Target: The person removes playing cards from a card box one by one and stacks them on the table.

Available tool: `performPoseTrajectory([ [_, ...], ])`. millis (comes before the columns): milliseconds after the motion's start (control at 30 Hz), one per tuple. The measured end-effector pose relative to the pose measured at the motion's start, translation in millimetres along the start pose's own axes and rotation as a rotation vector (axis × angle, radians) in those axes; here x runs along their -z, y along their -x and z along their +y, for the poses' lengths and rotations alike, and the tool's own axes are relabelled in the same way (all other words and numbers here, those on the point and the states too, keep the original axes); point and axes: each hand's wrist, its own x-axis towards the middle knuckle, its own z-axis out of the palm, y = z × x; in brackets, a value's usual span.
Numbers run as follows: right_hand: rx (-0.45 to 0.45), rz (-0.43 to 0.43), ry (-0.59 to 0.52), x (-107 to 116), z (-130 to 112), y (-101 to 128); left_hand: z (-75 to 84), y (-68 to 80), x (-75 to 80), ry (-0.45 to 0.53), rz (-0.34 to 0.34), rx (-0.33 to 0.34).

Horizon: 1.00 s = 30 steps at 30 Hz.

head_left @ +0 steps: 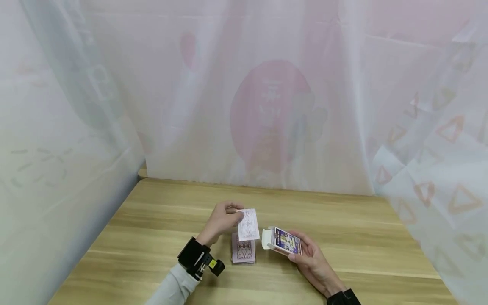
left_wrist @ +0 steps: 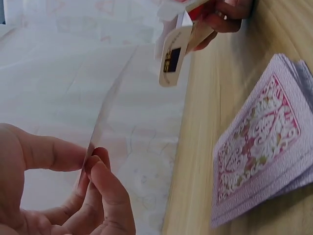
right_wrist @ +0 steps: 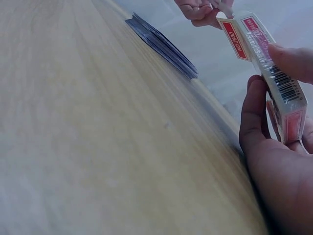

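My left hand (head_left: 233, 210) pinches a single playing card (head_left: 248, 224) by its top edge and holds it upright, just above a face-down deck (head_left: 243, 250) with a pink patterned back. In the left wrist view the card (left_wrist: 100, 129) shows edge-on between thumb and fingers (left_wrist: 105, 183), with the deck (left_wrist: 264, 156) to the right. My right hand (head_left: 301, 250) grips a card box (head_left: 286, 241) just right of the deck, its white flap (head_left: 266, 238) open toward the deck. In the right wrist view the box (right_wrist: 276, 78) sits between thumb and fingers (right_wrist: 257, 122).
The wooden table (head_left: 160, 220) is enclosed by sheer white curtains (head_left: 267, 106) at the back and on both sides. A black wrist camera (head_left: 198, 257) sits on my left forearm. Only the deck lies on the tabletop.
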Motion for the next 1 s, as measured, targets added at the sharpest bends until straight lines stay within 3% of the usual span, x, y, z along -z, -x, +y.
performPoseTrajectory([
  [300,-0.016,0.016,0.012,2,-4,-5,-9.9,-8.7,9.7,-0.065,-0.048,0.008],
  [667,-0.036,0.021,0.006,4,-7,-8,-14.6,-10.8,6.8,-0.156,-0.013,0.092],
  [1000,-0.029,0.020,0.014,5,-9,-11,-14.6,-10.0,3.7,-0.261,-0.012,0.109],
])
